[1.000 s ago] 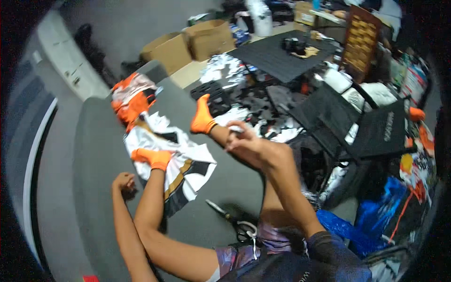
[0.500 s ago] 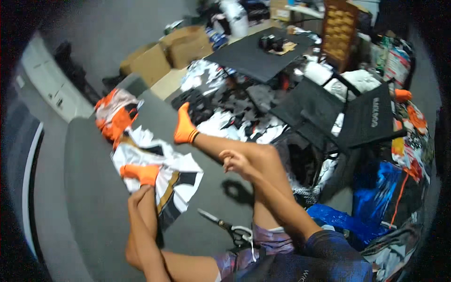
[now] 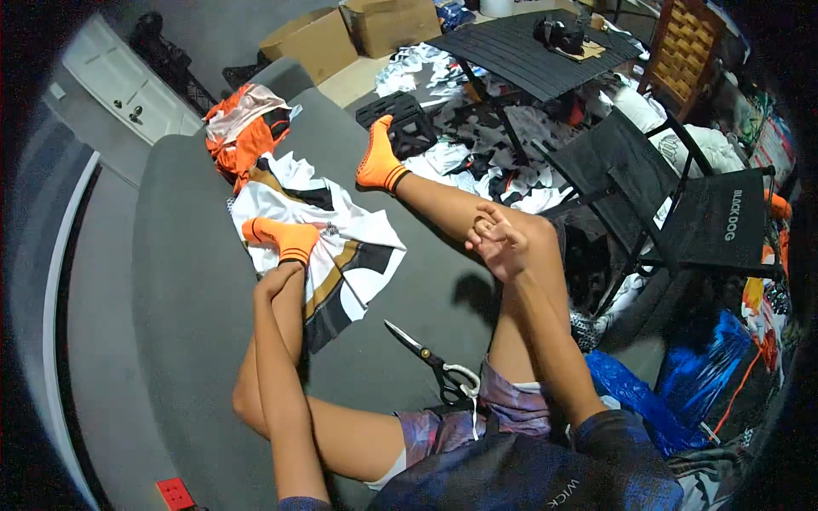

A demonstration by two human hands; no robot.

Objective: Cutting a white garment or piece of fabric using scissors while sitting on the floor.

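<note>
My left hand is wrapped round my left ankle, just below the black-striped cuff of an orange sock. That foot rests on a white, black and gold piece of fabric spread on the grey sofa. Raised in the air by my right knee, my right hand holds nothing, its fingers loosely bent and apart. A second orange sock is on my right foot. Between my legs lies a pair of scissors with black-and-white handles, blades pointing away from me.
Orange and white cloth is heaped farther along the sofa. To the right stand a black folding chair and, behind it, a black table. Fabric scraps litter the floor. A red square object is at lower left.
My view has shifted, so the sofa and furniture sit differently in the picture. My right hand has turned and its fingers have spread more. My left hand stays at the ankle.
</note>
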